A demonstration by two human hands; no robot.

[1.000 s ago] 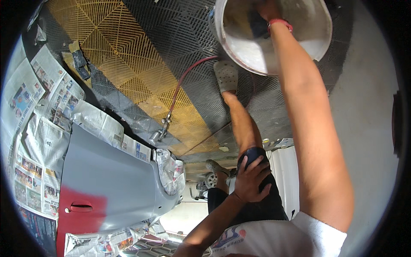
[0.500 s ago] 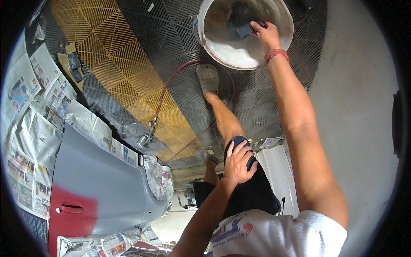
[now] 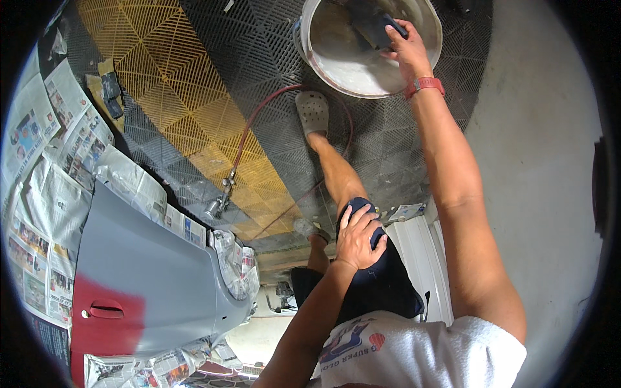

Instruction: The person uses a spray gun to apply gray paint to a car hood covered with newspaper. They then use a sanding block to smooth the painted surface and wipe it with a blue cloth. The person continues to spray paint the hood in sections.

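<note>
My right hand (image 3: 409, 57), with a red watch on the wrist, is over the white bucket (image 3: 362, 89) at the top right. Its fingers and thumb pinch a piece of dark sandpaper (image 3: 387, 29), which looks folded or wrapped; whether a block is inside I cannot make out. Cloudy liquid (image 3: 333, 39) shows in the bucket below it. My left hand (image 3: 359, 239) lies flat on my bent knee, fingers spread, holding nothing.
To the left stands a grey and red car panel (image 3: 155, 258) edged with newspaper (image 3: 132, 184). A spray gun (image 3: 220, 200) on a red hose (image 3: 249, 132) lies on the grid floor. Dark blocks (image 3: 111, 94) rest on tan cardboard at the far left. A pale wall (image 3: 530, 161) rises on the right.
My right hand has risen slightly and moved a little right within the bucket's opening, and the sandpaper has turned in its fingers. My left hand stays on the knee.
</note>
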